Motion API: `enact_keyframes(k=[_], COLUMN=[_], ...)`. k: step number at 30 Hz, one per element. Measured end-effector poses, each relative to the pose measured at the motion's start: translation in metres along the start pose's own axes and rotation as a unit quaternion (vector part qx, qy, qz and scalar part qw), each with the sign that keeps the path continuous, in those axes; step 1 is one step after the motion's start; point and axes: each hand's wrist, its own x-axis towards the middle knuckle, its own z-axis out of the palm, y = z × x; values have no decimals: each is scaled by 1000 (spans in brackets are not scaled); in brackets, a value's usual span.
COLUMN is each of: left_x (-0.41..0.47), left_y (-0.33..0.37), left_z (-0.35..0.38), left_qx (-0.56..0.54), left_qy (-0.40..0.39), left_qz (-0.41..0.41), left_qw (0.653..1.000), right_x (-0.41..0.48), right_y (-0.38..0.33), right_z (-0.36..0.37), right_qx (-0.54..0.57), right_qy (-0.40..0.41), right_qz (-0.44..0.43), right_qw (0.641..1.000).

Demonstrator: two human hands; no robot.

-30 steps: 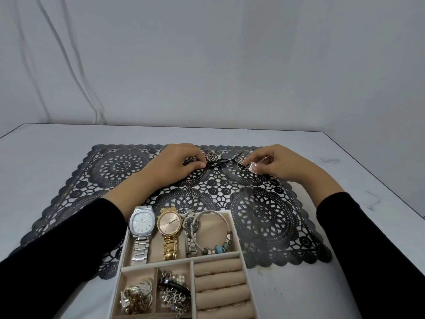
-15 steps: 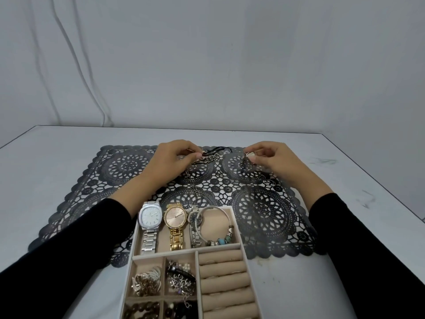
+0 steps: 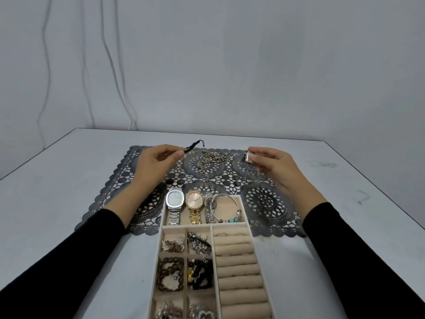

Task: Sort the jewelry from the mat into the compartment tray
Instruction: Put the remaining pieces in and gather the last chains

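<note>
A black lace mat lies on the grey table. My left hand is raised over its far left part and pinches a black cord that sticks out to the right. My right hand is over the far right part and pinches a small silver piece. Between the hands a metal chain lies bunched on the mat, one strand trailing toward the tray. The beige compartment tray stands near me; its top section holds three watches and a bangle.
The tray's small left compartments hold beads, charms and chains. Padded ring rolls fill its right side. The grey table extends left and right of the mat, with a wall behind.
Both hands lifted off the mat and moved apart. The left hand drew the black cord away from the chain, which now lies alone on the mat.
</note>
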Motion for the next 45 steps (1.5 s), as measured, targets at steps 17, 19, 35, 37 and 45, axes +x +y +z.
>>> enact_keyframes(k=[17, 19, 35, 37, 45], left_x=[-71, -76, -109, -108, -108], left_y=[40, 44, 56, 56, 58], left_z=[-45, -45, -36, -36, -33], left_qx=[-65, -69, -42, -40, -52], left_qy=[65, 68, 7, 1, -1], left_qz=[-18, -19, 11, 6, -1], left_qw=[996, 995, 999, 999, 999], right_x=[-89, -97, -121, -119, -115], right_y=[-27, -28, -27, -26, -24], right_z=[25, 26, 26, 27, 36], right_qx=[-25, -47, -160, -186, -248], right_qy=[-104, -123, -168, -171, -171], right_qz=[-78, -83, -13, -16, -20], right_qw=[991, 988, 973, 967, 953])
